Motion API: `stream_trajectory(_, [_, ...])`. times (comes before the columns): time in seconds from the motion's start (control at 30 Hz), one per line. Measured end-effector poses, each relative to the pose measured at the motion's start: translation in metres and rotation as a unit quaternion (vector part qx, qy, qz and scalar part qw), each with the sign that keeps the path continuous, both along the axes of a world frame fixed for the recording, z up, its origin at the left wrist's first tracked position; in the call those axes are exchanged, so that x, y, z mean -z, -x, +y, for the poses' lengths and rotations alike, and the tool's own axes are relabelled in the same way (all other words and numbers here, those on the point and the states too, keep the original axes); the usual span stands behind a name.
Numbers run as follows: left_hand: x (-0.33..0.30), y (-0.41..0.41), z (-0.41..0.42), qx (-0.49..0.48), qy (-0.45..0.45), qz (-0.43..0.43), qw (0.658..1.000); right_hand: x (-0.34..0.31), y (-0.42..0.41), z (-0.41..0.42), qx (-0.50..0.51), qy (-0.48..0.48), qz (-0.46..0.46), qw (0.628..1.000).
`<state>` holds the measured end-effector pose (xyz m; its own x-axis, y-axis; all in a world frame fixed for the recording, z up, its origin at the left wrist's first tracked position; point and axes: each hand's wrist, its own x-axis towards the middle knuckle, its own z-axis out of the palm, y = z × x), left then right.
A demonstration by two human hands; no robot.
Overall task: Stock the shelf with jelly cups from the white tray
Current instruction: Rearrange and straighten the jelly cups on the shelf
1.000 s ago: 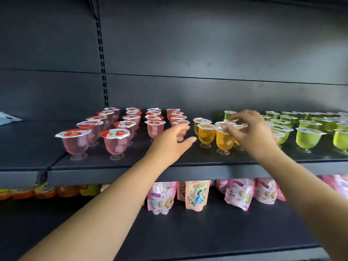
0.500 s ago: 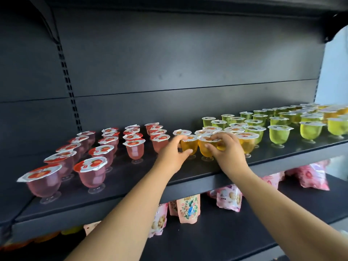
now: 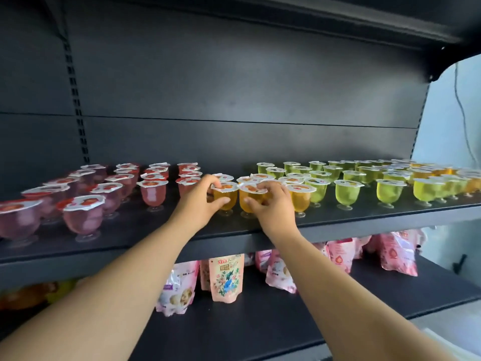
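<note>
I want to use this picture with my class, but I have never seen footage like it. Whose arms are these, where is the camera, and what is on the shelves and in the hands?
There is no machine here. A person wears a wide-angle camera on the head, so you look forward and down along their own two bare arms.

The dark upper shelf carries rows of small footed jelly cups with foil lids: pink jelly cups on the left, orange ones in the middle, green jelly cups to the right.

The left hand grips one orange jelly cup. The right hand grips the neighbouring orange cup. Both cups stand upright near the shelf's front, close beside each other.

On the shelf below stand pink snack pouches. The white tray cannot be seen clearly.
</note>
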<state>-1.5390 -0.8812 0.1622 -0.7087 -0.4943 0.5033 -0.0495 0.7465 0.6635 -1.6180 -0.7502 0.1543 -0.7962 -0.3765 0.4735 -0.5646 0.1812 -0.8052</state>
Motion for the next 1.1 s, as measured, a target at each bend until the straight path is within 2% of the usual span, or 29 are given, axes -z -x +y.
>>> stream_trajectory(0.2, [0.005,-0.045,0.011,-0.017,0.003,0.006,1.0,-0.008,-0.002,0.014,-0.04,-0.042,-0.081,0.995])
stream_trajectory(0.37, [0.005,-0.096,-0.013,-0.086,0.035,0.001,0.996,-0.014,-0.032,-0.006,-0.091,-0.052,-0.124,0.987])
stream_trajectory(0.47, [0.005,-0.107,-0.026,-0.124,0.025,-0.007,0.992,-0.015,-0.055,-0.026,-0.128,-0.059,-0.113,0.984])
stream_trajectory(0.7, [0.008,-0.101,-0.039,-0.169,0.008,0.001,0.985,-0.016,-0.064,-0.057,-0.129,-0.059,-0.122,0.982])
stream_trajectory(0.8, [0.013,-0.102,-0.039,-0.173,0.039,0.004,0.984,-0.014,-0.064,-0.057,-0.137,-0.051,-0.133,0.98])
stream_trajectory(0.93, [0.022,-0.103,-0.038,-0.151,0.063,0.027,0.986,-0.012,-0.065,-0.055,-0.126,-0.093,-0.082,0.984])
stream_trajectory(1.1, [0.022,-0.098,-0.035,-0.179,0.103,0.026,0.978,-0.011,-0.064,-0.062,-0.087,-0.137,-0.054,0.985])
